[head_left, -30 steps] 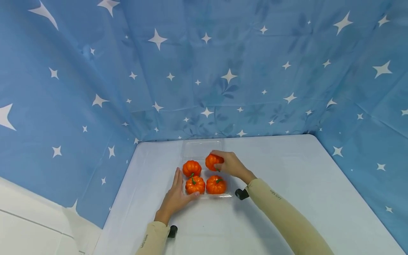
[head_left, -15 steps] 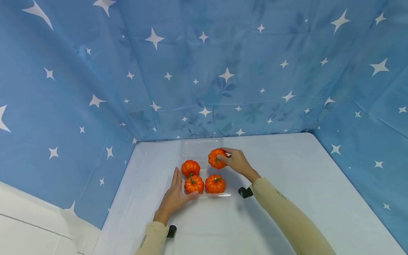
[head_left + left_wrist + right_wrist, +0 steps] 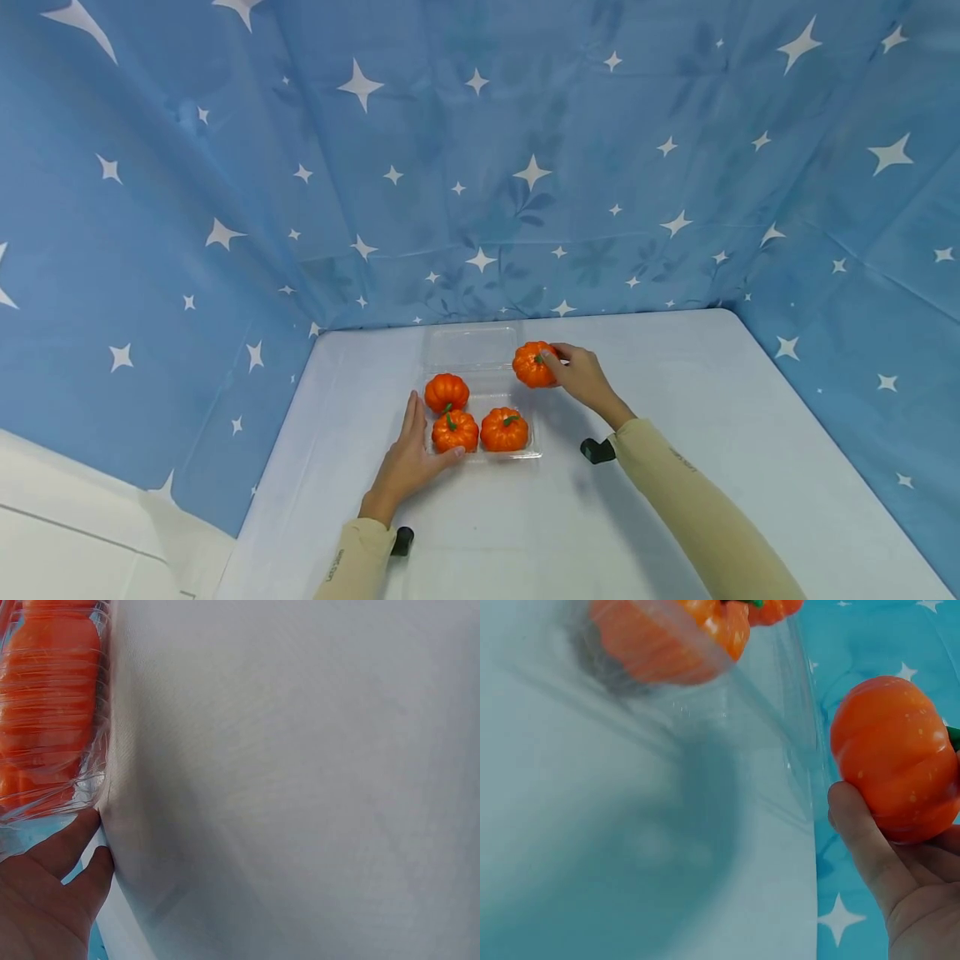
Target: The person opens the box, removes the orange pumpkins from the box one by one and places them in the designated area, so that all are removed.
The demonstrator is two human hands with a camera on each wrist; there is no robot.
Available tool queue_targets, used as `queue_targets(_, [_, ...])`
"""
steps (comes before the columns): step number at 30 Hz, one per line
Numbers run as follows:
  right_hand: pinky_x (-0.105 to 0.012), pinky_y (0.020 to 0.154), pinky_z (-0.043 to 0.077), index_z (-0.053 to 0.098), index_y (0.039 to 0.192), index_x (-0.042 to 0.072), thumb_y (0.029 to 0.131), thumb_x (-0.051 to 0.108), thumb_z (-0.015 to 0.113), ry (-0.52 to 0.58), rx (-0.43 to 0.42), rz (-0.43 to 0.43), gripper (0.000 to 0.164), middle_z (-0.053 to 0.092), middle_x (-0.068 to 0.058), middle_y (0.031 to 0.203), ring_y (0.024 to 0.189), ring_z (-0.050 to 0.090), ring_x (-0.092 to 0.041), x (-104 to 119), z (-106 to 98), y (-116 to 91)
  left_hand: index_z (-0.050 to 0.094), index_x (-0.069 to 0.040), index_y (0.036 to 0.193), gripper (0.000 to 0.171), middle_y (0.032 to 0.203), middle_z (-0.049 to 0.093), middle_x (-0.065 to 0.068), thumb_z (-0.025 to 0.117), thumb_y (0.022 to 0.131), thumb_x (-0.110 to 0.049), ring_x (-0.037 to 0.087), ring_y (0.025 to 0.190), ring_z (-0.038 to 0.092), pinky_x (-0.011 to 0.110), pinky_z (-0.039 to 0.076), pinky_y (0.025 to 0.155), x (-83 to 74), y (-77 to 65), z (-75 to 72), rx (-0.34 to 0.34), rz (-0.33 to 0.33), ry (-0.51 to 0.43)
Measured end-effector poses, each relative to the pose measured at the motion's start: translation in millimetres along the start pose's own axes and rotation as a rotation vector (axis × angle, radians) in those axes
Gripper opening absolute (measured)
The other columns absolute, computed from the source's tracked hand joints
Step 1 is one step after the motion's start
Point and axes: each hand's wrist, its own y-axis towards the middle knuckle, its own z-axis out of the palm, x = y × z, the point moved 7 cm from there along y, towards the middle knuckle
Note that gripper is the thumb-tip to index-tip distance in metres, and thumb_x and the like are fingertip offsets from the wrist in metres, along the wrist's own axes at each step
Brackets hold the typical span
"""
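Your right hand [image 3: 587, 377] grips one orange pumpkin [image 3: 528, 365], thumb and fingers curved round its sides. The gripped pumpkin is raised at the far right corner of the clear box [image 3: 490, 386], its green stem showing by your thumb. Your left hand [image 3: 408, 467] is set at the near left corner of the box: fingers straight along the left wall, thumb spread wide toward the near edge. Three pumpkins sit inside the box: the far left pumpkin [image 3: 447, 389], the near left pumpkin [image 3: 455, 433] and the near right pumpkin [image 3: 505, 432]. The clear lid [image 3: 471, 346] lies beyond the box on the white table [image 3: 750, 417].
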Motion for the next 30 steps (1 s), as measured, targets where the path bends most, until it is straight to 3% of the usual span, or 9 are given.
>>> queue_targets(8, [-0.044, 0.088, 0.064, 0.058, 0.146, -0.010, 0.113, 0.034, 0.056, 0.057, -0.023, 0.081, 0.055, 0.064, -0.029, 0.138, 0.113, 0.070, -0.040, -24, -18, -6, 0.001, -0.015, 0.174, 0.129, 0.180, 0.002, 0.003, 0.080, 0.086, -0.067, 0.043, 0.149, 0.044, 0.069, 0.038, 0.114, -1.9, -0.4, -1.0, 0.001, 0.005, -0.009])
queue_targets(13, [-0.045, 0.094, 0.062, 0.057, 0.147, -0.010, 0.113, 0.034, 0.054, 0.070, -0.025, 0.120, 0.056, 0.062, -0.030, 0.142, 0.118, 0.067, -0.041, -38, -22, -7, 0.001, -0.015, 0.174, 0.129, 0.180, 0.001, 0.003, 0.081, 0.087, -0.066, 0.043, 0.149, 0.045, 0.069, 0.039, 0.114, -2.2, -0.6, -1.7, 0.004, -0.006, 0.001])
queue_targets(19, [-0.050, 0.103, 0.057, 0.055, 0.148, -0.011, 0.114, 0.036, 0.051, 0.068, -0.034, 0.194, 0.058, 0.061, -0.031, 0.142, 0.121, 0.063, -0.041, -50, -21, -10, 0.000, -0.016, 0.174, 0.129, 0.180, 0.003, 0.004, 0.082, 0.086, -0.065, 0.043, 0.150, 0.042, 0.069, 0.037, 0.115, -3.4, -1.8, -2.2, 0.011, -0.015, -0.007])
queue_targets(30, [-0.049, 0.106, 0.055, 0.049, 0.152, -0.011, 0.114, 0.036, 0.049, 0.159, -0.024, 0.328, 0.060, 0.053, -0.032, 0.149, 0.125, 0.059, -0.043, -71, -3, -16, 0.001, -0.015, 0.174, 0.129, 0.180, 0.001, 0.002, 0.081, 0.087, -0.066, 0.045, 0.150, 0.042, 0.071, 0.037, 0.114, -1.2, -1.2, -0.6, 0.001, -0.007, -0.014])
